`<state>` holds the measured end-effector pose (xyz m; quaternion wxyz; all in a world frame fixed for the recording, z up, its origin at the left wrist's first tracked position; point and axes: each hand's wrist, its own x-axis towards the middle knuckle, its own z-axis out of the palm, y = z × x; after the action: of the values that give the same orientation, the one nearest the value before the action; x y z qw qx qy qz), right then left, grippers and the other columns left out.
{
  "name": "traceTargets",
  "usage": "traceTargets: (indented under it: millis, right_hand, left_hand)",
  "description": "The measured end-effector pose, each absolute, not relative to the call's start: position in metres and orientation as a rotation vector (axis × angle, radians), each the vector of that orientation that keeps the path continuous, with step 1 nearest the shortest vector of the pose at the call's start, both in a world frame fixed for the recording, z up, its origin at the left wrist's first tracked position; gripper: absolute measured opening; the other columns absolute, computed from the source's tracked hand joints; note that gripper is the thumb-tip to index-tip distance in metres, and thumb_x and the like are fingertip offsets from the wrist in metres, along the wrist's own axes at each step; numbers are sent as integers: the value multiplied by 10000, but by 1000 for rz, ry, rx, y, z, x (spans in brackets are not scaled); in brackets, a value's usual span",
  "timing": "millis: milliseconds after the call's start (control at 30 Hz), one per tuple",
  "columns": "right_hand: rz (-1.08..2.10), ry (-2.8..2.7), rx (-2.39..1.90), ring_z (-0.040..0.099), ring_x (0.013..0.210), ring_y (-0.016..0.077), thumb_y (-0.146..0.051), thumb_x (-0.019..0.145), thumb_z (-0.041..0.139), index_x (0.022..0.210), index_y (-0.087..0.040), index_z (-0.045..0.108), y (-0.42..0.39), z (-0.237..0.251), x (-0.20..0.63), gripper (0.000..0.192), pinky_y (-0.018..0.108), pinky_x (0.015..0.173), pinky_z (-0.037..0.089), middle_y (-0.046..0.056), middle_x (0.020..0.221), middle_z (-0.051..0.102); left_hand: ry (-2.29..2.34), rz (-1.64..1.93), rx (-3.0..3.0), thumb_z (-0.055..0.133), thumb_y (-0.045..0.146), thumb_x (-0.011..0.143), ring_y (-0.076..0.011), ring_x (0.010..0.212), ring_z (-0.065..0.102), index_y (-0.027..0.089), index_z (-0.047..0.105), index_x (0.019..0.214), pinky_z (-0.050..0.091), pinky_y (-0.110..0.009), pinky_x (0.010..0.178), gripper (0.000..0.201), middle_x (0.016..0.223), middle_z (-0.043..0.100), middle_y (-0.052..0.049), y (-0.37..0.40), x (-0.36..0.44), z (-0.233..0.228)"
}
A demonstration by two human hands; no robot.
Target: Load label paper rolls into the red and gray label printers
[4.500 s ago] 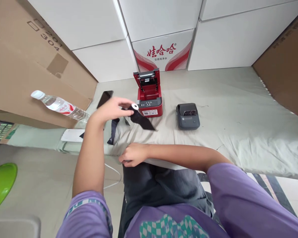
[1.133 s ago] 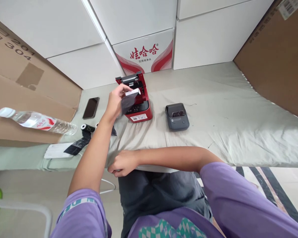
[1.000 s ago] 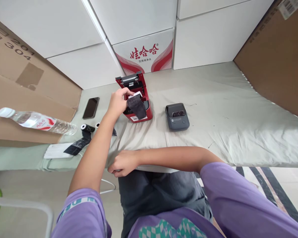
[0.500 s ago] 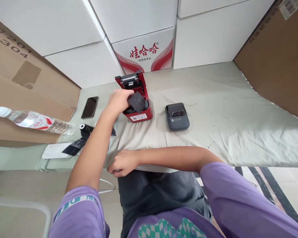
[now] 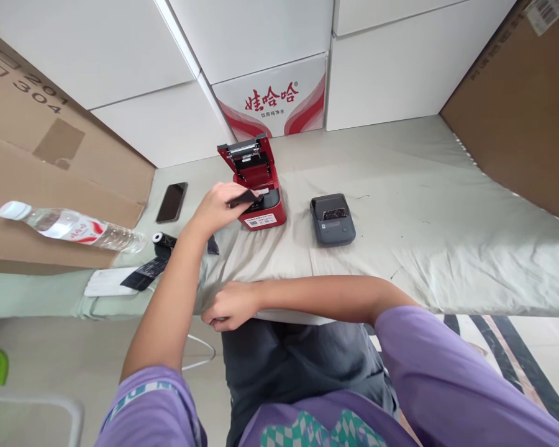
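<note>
Just left of the frame's centre, the left hand (image 5: 217, 208) reaches to the front of the red printer (image 5: 257, 186), whose lid stands open; its thumb and fingers are pinched on a black strip (image 5: 243, 198) that lies across the printer's front edge. The right hand (image 5: 230, 305) rests lower in the frame at the near edge of the cloth-covered table (image 5: 423, 205), its fingers curled in against the cloth edge; whether it grips anything cannot be told. A grey printer (image 5: 331, 218) sits just right of the red one, apart from it. Left of the reaching forearm lie a black roll (image 5: 161, 241) with a loose dark strip trailing toward a white pad (image 5: 103, 284), and a phone (image 5: 172, 202) face up above them. At the far left a water bottle (image 5: 69, 226) lies on its side against a cardboard box (image 5: 41, 161). White cartons (image 5: 270, 93) are stacked along the top of the frame.
</note>
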<state>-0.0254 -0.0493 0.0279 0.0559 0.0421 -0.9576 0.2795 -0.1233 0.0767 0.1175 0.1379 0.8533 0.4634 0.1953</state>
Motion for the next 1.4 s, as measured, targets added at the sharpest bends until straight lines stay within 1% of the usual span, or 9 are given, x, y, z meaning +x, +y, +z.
traceTargets:
  millis: [133, 233, 300, 400, 500, 833, 1033, 1233, 1400]
  right_hand:
    - [861, -2887, 116, 609, 777, 175, -244, 987, 462, 893, -207, 595, -49, 26, -25, 167, 317, 615, 274, 59, 950, 773]
    - [862, -2880, 103, 613, 779, 177, -243, 978, 466, 883, -210, 593, -49, 24, -27, 162, 317, 617, 281, 59, 949, 774]
    - [855, -2873, 101, 613, 776, 178, -243, 974, 463, 873, -210, 588, -49, 23, -28, 164, 318, 619, 280, 61, 946, 774]
    - [849, -2864, 109, 607, 769, 177, -246, 970, 458, 861, -209, 576, -50, 21, -28, 164, 317, 625, 277, 60, 939, 773]
    - [844, -2854, 97, 596, 758, 172, -244, 965, 451, 859, -208, 567, -50, 21, -27, 161, 317, 627, 273, 58, 936, 770]
    - [867, -2836, 106, 612, 754, 175, -247, 956, 467, 837, -204, 577, -48, 17, -29, 168, 314, 620, 272, 73, 945, 785]
    - [862, -2817, 107, 634, 761, 171, -240, 969, 466, 870, -193, 620, -48, 19, -27, 189, 313, 620, 280, 88, 951, 798]
    - [828, -2826, 98, 647, 766, 172, -247, 955, 492, 875, -197, 669, -48, 14, -31, 201, 311, 621, 295, 82, 974, 806]
    - [764, -2832, 72, 662, 796, 185, -254, 958, 505, 844, -183, 697, -48, 13, -33, 234, 319, 639, 307, 111, 1021, 817]
  left_hand:
    - [1198, 723, 2464, 663, 670, 876, -308, 1129, 753, 281, 810, 980, 533, -491, 1074, 429, 1122, 830, -91, 61, -135, 118]
    - [1092, 1022, 2301, 426, 784, 968, -277, 1005, 777, 265, 800, 933, 575, -474, 986, 640, 961, 830, -77, 70, -130, 125]
    - [1181, 1212, 2273, 257, 748, 1037, -267, 1173, 728, 241, 792, 1023, 516, -468, 1092, 737, 1132, 814, -75, 90, -120, 130]
    - [1519, 1107, 2404, 251, 719, 1048, -279, 1423, 564, 199, 738, 1267, 350, -448, 1252, 746, 1447, 692, -105, 128, -104, 136]
    - [1726, 864, 2435, 279, 670, 1054, -318, 1413, 551, 191, 714, 1318, 327, -471, 1236, 699, 1443, 683, -145, 146, -94, 141]
    - [1875, 456, 2406, 320, 708, 1026, -343, 1004, 716, 224, 765, 808, 497, -435, 932, 692, 861, 763, -123, 79, -86, 150]
    - [1674, 249, 2572, 689, 520, 905, -346, 1131, 709, 249, 785, 1031, 525, -429, 970, 314, 1164, 793, -87, 66, -93, 150]
    - [1668, 381, 2622, 586, 294, 969, -317, 1287, 663, 249, 769, 1131, 499, -442, 1065, 248, 1397, 729, -79, 63, -90, 144]
    - [1720, 407, 2638, 566, 321, 988, -334, 1186, 706, 230, 763, 1148, 489, -473, 1061, 270, 1241, 786, -114, 65, -82, 141]
